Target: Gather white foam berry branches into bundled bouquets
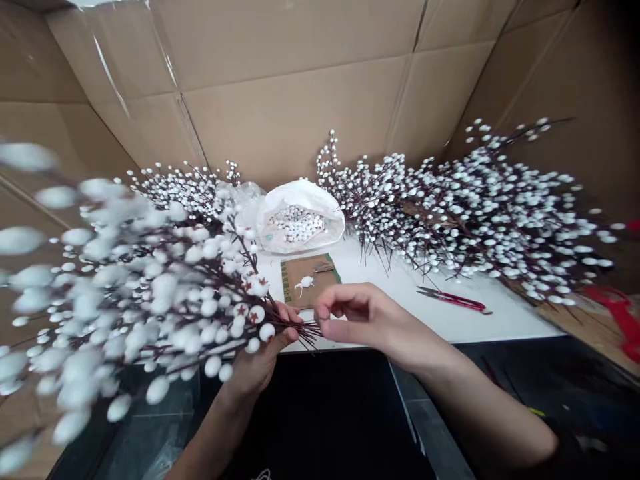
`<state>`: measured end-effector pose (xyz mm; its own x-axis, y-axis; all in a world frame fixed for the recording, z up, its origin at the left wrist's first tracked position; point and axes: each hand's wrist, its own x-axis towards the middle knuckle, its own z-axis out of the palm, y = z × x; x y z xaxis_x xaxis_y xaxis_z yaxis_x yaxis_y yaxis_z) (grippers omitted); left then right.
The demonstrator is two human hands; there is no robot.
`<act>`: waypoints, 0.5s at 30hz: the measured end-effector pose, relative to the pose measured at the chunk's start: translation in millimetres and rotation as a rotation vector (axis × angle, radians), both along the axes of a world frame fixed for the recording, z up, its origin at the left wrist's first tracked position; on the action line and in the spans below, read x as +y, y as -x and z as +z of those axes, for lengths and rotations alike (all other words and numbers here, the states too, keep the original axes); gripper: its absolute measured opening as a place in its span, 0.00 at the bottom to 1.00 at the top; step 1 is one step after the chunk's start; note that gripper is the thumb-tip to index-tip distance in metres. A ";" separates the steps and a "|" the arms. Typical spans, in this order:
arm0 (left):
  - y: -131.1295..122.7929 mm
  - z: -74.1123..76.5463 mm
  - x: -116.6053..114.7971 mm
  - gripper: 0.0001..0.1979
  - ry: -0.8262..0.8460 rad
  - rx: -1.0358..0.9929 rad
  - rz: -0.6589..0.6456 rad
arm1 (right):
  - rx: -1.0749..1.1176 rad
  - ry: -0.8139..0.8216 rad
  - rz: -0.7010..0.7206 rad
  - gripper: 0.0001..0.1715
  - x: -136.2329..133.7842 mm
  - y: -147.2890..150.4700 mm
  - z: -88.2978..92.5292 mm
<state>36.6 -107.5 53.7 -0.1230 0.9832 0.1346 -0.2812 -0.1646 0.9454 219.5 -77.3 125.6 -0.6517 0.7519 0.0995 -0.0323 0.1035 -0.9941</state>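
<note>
My left hand (260,360) is closed around the dark stems of a large bundle of berry branches (165,293). Their white berries spread across the left of the view, blurred where they come closest. The bare stem ends (303,331) stick out to the right of the left hand's fingers. My right hand (357,317) is at those tips, thumb and forefinger pinched together. Whether a stem or some small thing is between them cannot be made out.
An opened white bag (300,217) of loose berries stands at the back of the white table (400,307). Before it lies a cardboard square (305,277) with a small white bit. Red-handled thread snips (454,299) rest right of it, beneath piled berry branches (465,207). Red scissors (617,317) lie far right.
</note>
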 end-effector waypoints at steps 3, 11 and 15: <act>-3.4 0.2 2.0 0.14 0.069 -0.093 -0.078 | 0.084 0.272 0.017 0.11 8.1 6.3 -5.7; -2.0 -6.0 2.7 0.11 0.058 -0.166 -0.081 | 0.031 0.152 -0.032 0.09 1.2 5.4 -12.9; 0.6 -1.7 -3.6 0.09 -0.016 -0.156 -0.051 | -0.053 -0.096 -0.074 0.07 -7.7 0.3 -11.9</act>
